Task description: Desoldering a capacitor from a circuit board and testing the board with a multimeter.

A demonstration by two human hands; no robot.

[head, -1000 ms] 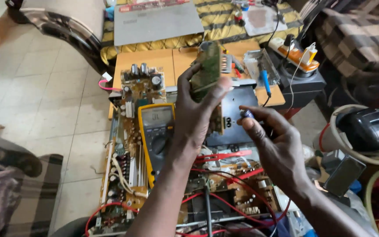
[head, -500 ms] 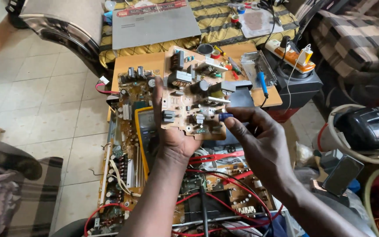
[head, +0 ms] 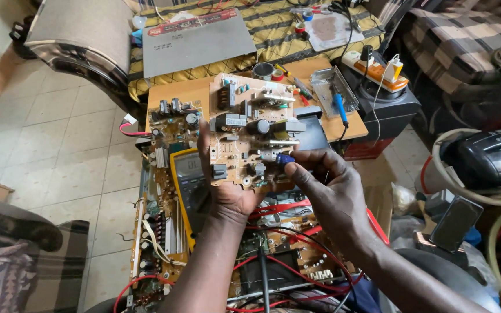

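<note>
Right now the left hand (head: 227, 188) grasps a tan circuit board (head: 250, 130) from below and behind, thumb up along its left edge, holding it upright and facing the camera above the cluttered workbench. On the board's face sit black blocks, a round silver-topped part and several small cylinders. The right hand (head: 329, 194) comes in from the lower right, with thumb and forefinger pinched on a small blue part (head: 284, 160) at the board's lower right edge; whether that part is fixed to the board or loose in the fingers cannot be told.

Just behind the board and to its left lies a yellow multimeter (head: 189, 185), partly hidden by the left hand. Under both forearms spreads a larger open chassis (head: 163, 232) of boards with red wires (head: 297, 272) looping across it. Farther back, a second board (head: 172, 119) rests on a wooden tabletop (head: 175, 93), and beyond that a flat grey device (head: 198, 40) lies on a striped cloth. A blue-handled tool (head: 339, 107) sits to the right of the held board, near a metal tray (head: 329, 87).
</note>
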